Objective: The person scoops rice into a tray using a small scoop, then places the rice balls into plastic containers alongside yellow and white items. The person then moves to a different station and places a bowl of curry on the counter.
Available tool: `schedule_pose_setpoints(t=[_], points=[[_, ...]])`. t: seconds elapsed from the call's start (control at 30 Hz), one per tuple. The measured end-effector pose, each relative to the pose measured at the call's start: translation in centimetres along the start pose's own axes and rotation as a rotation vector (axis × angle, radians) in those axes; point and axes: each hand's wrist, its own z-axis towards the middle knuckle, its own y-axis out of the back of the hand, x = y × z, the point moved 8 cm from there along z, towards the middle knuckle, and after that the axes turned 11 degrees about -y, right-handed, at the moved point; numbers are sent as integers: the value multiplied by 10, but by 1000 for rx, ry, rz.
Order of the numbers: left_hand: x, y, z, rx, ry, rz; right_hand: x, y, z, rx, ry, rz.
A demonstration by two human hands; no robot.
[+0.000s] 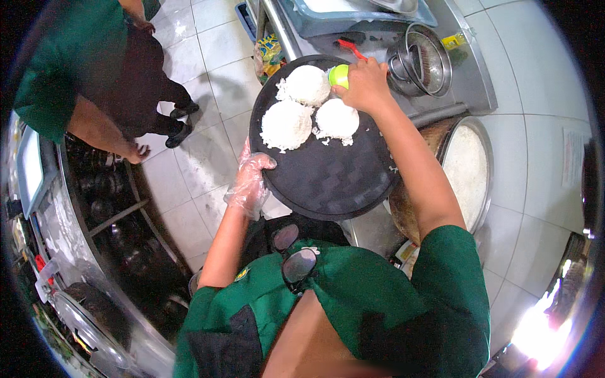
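Note:
A black round tray is held out in front of me. My left hand, in a clear plastic glove, grips its left rim with the thumb on top. Three rounded mounds of white rice sit toward the tray's far side: a far mound, a left mound and a right mound. My right hand is closed around a small lime-green cup at the tray's far edge, beside the far mound. The cup's inside is hidden.
At right stands a large pot of white rice. A metal counter holds nested steel bowls, a red-handled brush and a blue-grey tub. Another person in green stands at left, near a metal rack.

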Motion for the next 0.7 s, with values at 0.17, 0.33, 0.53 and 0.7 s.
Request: schedule_pose_setpoints(t=[0.17,0.33,0.53,0.7], points=[[-4,-4,1,17,-22,84,-1,13,3,84,37,-108],[-6,-9,-5,9,-43,92,-13,46,-11,-44,-8,-73],[-6,-11,-12,-67,0,43,-17,54,-11,-2,-15,-87],[-10,-15,-11,-46,-31,53,-14,47,-6,-4,56,-68]])
